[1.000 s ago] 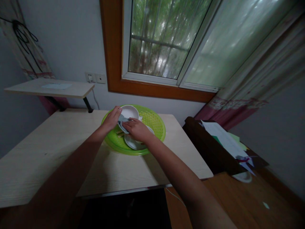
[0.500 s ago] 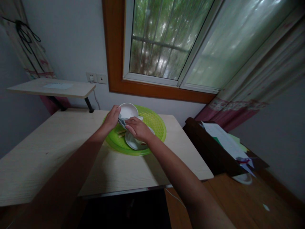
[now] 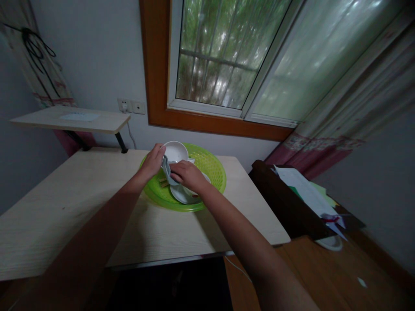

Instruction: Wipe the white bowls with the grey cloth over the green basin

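Observation:
A white bowl point(image 3: 177, 151) is tilted toward me over the back left of a green plastic basket point(image 3: 212, 166). My left hand point(image 3: 153, 162) is closed at the bowl's left rim, thumb uppermost. My right hand point(image 3: 188, 175) has its fingers curled on a grey-blue cloth point(image 3: 166, 168), which stretches up to the left hand just below the bowl. Under my right hand lies a white dish point(image 3: 182, 195) in the basket, with another piece of crockery partly hidden on it. Wooden chopsticks point(image 3: 164, 182) show left of the dish.
The basket stands on a pale wooden table point(image 3: 155, 233) against the wall below a window point(image 3: 223, 56). At the left a small raised shelf point(image 3: 106, 123) stands on dark legs. Papers point(image 3: 303, 190) lie on a dark brown piece of furniture point(image 3: 275, 196) to the right.
The cloth, bunched between my hands before, now shows more of its length and hangs lower. My right hand has shifted slightly. The bowl has barely moved.

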### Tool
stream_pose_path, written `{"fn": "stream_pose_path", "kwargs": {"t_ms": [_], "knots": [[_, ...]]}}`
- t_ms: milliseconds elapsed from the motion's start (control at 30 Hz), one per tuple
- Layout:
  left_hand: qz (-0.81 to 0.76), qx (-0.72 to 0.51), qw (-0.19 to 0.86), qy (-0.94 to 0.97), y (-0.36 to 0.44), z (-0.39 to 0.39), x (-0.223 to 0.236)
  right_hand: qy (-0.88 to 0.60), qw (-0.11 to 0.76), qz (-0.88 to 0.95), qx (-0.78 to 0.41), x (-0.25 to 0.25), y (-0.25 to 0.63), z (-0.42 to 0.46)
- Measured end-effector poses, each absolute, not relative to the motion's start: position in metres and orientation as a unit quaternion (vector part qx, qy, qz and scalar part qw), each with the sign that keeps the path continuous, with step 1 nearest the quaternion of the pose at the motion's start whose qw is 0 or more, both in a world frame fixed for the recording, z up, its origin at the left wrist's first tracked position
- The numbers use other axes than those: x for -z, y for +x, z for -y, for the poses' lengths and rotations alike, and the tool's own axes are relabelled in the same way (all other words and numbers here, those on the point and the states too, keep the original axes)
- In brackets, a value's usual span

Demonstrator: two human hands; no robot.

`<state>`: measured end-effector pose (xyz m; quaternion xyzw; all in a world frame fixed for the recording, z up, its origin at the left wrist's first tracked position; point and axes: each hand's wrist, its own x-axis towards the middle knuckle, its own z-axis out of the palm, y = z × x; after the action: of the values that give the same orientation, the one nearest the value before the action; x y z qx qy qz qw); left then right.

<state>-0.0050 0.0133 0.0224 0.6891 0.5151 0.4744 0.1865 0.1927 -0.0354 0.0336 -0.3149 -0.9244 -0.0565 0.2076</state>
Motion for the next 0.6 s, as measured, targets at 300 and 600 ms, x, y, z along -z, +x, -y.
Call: {"fn": "stream_pose_path", "kwargs": {"t_ms": [300, 600], "knots": [[-0.506, -0.457, 0.198, 0.704, -0.003, -0.010, -0.025, -0.341, 0.186, 0.914, 0.117, -0.030, 0.194, 0.039], [-0.509, -0.450, 0.199, 0.706, -0.002, -0.008, -0.027, -0.300, 0.268, 0.913, 0.061, -0.033, 0.190, 0.041]]}}
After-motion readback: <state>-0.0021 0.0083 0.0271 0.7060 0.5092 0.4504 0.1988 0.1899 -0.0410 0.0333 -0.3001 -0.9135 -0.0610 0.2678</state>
